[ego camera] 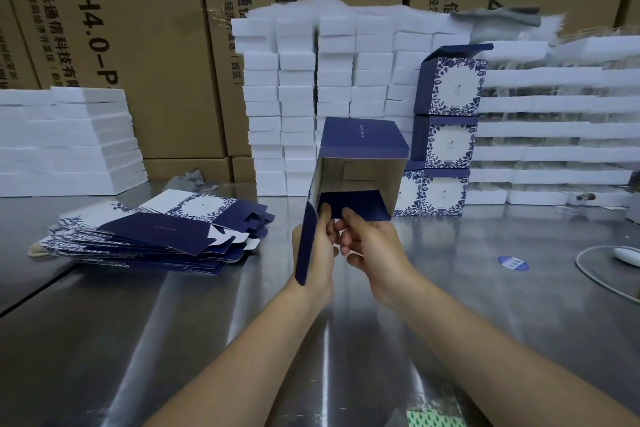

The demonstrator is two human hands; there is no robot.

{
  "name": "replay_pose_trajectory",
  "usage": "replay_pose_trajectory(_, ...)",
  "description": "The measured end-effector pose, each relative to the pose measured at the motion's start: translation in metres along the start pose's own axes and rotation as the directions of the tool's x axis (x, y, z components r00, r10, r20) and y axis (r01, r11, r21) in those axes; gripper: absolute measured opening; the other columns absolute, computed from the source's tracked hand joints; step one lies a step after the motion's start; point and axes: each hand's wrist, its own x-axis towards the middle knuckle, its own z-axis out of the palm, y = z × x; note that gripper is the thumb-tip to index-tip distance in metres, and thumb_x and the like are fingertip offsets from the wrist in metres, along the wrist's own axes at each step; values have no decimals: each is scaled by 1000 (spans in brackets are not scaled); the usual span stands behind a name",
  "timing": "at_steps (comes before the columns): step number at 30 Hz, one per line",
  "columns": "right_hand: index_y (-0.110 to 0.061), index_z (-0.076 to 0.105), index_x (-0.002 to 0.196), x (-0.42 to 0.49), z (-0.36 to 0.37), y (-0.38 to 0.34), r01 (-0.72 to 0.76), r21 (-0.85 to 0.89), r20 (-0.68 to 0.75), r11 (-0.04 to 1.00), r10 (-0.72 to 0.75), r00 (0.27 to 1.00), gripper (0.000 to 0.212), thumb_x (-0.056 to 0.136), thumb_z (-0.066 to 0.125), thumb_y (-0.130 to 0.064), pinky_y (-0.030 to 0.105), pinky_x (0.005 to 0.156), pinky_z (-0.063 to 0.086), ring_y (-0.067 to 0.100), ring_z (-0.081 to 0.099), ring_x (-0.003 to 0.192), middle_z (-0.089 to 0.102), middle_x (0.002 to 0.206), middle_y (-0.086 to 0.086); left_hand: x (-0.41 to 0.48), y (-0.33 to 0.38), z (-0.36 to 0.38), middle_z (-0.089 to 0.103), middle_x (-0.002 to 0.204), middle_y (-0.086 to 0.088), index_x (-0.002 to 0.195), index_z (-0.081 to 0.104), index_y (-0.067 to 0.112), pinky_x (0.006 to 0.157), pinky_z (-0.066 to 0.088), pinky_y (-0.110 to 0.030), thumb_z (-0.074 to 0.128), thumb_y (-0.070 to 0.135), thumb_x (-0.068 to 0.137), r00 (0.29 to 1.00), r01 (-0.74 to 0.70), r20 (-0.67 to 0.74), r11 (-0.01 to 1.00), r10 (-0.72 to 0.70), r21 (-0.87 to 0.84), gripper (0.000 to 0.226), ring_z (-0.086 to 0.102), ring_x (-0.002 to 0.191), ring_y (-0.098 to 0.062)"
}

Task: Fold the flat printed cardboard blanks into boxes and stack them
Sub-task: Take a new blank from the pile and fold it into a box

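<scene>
Sensibly, both your left hand [317, 246] and right hand [372, 246] pinched the flimsy-looking, crease-prone box [360, 149] by its flaps [360, 203].

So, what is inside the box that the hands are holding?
Inside the box: bare brown walls, a tab on the far wall, and a blue flap folded inward, touched by the left hand and right hand. Anything behind that flap is covered.

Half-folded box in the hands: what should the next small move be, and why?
Probably swing the long side flap in over the open end of the box. That end faces the camera with brown inside showing, the navy inner flap is already folded in where the left hand and right hand meet, and the side flap juts out unfolded.
</scene>
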Motion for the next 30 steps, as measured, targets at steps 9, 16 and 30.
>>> replay_pose_trajectory(9,-10,59,67,7,-4,1,36,45,-110,998,-31,993,45,107,56,-30,22,47,34,16,34,45,37,48,1,-6,10,-4,38,58,10,68,39,24,75,40,-31,54,46,106,1000,6,-1,998,-6,68,47,47,57,-6)
replay_pose_trajectory(16,-15,60,64,5,-5,0,-15,-3,-7,1000,15,1000,47,102,64,-42,20,48,42,17,41,47,43,51,4,-5,12,-2,32,52,7,60,29,22,69,37,-34,41,40,112,996,-78,48,987,72,141,57,38,51,-11)
replay_pose_trajectory(30,-15,58,64,6,-7,2,37,59,-149,998,-27,988,44,101,67,-38,20,43,32,13,37,44,40,49,-2,3,12,-11,35,53,14,71,41,30,71,30,-38,51,50,106,993,36,-114,998,-31,43,41,33,54,-11)
